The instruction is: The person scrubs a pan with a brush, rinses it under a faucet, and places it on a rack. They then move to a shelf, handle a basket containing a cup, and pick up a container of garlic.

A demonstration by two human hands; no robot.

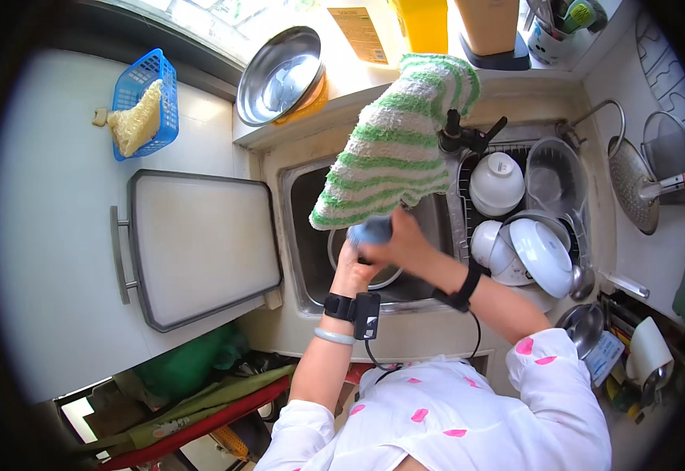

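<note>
Both my hands are together over the sink, around a small bluish item that is blurred; its kind cannot be told. My left hand grips it from below. My right hand lies against its right side, blurred, and whether its fingers close on it is unclear. A green and white striped cloth hangs over the faucet just beyond my hands and hides part of the sink. Beneath my hands a round metal-rimmed vessel sits in the basin.
Right of the sink, a dish rack holds white bowls and a clear plastic container. A cutting board lies to the left, near a blue basket with a loofah. A steel bowl leans on the sill.
</note>
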